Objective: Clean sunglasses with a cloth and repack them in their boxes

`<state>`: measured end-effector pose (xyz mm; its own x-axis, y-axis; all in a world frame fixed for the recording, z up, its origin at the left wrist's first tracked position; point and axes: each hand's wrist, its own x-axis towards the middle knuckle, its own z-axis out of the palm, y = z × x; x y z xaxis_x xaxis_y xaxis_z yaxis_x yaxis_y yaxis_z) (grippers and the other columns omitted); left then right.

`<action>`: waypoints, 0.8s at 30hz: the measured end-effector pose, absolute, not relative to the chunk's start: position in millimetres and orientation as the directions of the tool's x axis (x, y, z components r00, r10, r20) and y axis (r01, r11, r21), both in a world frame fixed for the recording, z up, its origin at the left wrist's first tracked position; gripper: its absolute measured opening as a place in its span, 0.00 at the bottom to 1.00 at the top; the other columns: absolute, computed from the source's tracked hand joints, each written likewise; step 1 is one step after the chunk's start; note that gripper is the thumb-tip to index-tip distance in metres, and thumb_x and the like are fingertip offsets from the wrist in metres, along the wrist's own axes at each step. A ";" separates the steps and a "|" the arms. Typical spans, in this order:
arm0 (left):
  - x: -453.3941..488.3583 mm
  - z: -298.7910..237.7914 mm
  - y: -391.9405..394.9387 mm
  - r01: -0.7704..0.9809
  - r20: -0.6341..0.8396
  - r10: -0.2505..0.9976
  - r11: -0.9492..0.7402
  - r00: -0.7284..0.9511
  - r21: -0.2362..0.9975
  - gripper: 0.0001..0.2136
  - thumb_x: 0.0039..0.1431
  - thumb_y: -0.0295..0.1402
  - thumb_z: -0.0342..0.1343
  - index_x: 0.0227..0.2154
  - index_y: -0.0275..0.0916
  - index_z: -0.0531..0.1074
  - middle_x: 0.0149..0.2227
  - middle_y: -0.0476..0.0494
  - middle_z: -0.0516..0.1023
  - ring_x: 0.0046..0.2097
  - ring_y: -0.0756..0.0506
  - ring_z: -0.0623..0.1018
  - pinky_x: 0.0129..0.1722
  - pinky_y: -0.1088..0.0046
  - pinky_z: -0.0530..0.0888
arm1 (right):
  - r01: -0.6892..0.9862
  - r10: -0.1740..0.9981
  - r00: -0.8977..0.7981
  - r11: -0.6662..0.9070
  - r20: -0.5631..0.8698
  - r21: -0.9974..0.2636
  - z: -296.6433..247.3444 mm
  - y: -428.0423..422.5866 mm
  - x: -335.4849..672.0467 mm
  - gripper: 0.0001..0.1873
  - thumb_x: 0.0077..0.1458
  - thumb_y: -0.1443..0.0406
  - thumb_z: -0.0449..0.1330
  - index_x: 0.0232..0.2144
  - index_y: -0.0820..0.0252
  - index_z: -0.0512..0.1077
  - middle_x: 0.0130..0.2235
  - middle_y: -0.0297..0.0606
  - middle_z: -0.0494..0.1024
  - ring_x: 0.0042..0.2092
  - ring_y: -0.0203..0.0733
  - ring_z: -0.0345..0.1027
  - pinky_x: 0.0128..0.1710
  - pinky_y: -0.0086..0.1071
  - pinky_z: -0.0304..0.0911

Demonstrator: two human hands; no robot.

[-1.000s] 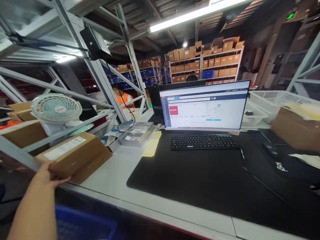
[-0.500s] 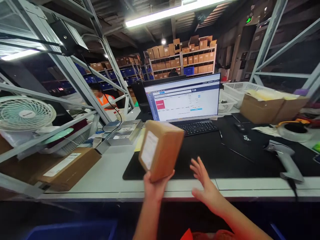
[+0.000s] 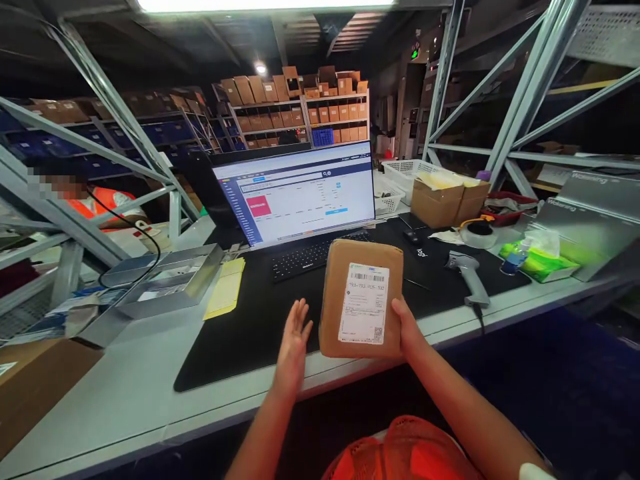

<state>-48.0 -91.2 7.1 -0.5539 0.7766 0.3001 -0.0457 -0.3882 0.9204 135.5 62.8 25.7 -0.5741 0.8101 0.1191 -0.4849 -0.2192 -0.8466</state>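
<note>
In the head view I have my right hand (image 3: 411,328) clasping the box (image 3: 363,301) by its right side, labelled face towards me, at the worktop's (image 3: 145,373) front edge, while my left hand (image 3: 294,347), grasping nothing, fingers extended, hangs just beside the box, apart.

Brown cardboard box (image 3: 335,300), nearly upright, held up in front of me by its right side in my right hand (image 3: 411,331), its white barcoded label (image 3: 365,305) facing me.
</note>
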 end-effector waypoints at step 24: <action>-165.0 11.8 -7.3 0.161 0.303 0.663 -0.269 -0.685 0.950 0.35 0.57 0.55 0.60 0.62 0.41 0.68 0.62 0.37 0.72 0.65 0.33 0.69 0.65 0.57 0.66 | -0.261 0.665 -0.612 0.341 0.428 -0.903 14.5 146.5 44.5 0.38 0.57 0.39 0.57 0.61 0.53 0.63 0.63 0.46 0.68 0.63 0.57 0.63 0.62 0.48 0.60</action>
<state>-165.0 -7.3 11.8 -0.6845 0.6629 0.3032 0.1605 -0.2686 0.9498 44.5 146.5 14.5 -0.6118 0.6653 0.4279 -0.2613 0.3407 -0.9032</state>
